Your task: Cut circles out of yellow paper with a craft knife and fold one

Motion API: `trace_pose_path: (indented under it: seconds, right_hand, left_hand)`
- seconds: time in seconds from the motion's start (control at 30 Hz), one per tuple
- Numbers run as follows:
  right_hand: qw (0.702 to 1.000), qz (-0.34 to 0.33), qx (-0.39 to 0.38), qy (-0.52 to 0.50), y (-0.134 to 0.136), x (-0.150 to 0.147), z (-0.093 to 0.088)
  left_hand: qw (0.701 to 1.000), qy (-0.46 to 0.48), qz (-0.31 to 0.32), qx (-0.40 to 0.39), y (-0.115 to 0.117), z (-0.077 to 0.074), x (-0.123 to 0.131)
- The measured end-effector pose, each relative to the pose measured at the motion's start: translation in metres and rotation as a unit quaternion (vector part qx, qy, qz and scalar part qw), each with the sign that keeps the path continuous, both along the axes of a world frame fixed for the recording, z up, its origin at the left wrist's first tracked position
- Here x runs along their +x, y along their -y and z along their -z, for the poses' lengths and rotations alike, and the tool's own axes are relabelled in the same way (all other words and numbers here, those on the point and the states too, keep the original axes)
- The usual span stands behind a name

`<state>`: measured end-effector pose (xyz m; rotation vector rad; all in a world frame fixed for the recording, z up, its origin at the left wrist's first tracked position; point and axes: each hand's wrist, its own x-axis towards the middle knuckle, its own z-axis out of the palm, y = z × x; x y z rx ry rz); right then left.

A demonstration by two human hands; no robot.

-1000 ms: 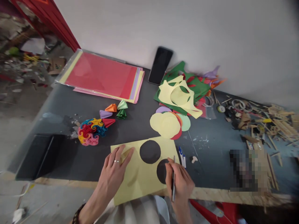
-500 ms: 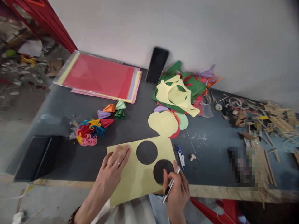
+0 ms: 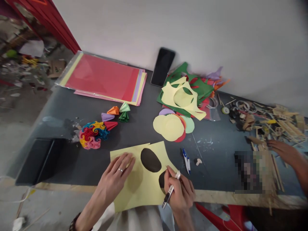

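A pale yellow paper sheet [image 3: 144,184] with two round holes cut out lies at the table's near edge. My left hand [image 3: 115,178], with a ring on one finger, lies flat on the sheet's left part, fingers spread. My right hand [image 3: 179,194] is closed around a slim knife-like tool [image 3: 170,190] and also pinches the sheet's right edge, which is lifted and curled inward by the lower hole.
Cut paper circles [image 3: 172,126], a blue pen [image 3: 185,158], a multicoloured paper flower [image 3: 92,134], small paper cones [image 3: 117,113], a stack of coloured sheets [image 3: 103,77], a phone [image 3: 163,66] and paper offcuts [image 3: 186,93] lie on the dark table. Another person's hand [image 3: 286,152] reaches in at right among wooden sticks.
My right hand has lifted and folded the sheet's right edge inward, so the holes look narrower. Another person's hand has come in at the right. My left hand has stayed put.
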<state>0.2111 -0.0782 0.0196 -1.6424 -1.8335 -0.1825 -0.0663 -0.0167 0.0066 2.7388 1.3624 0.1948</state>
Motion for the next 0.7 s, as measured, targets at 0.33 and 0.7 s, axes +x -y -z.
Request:
trace_pose_path:
  seconds: [0.33, 0.7]
  right_hand:
    - [0.962, -0.188, 0.059, 0.189, -0.064, 0.03, -0.072]
    - [0.979, -0.07, 0.148, 0.123, -0.117, 0.027, -0.043]
  left_hand:
    - [1.0, 0.014, -0.02, 0.0, 0.002, 0.008, 0.021]
    - [0.998, -0.005, -0.053, 0.018, 0.021, 0.018, 0.067]
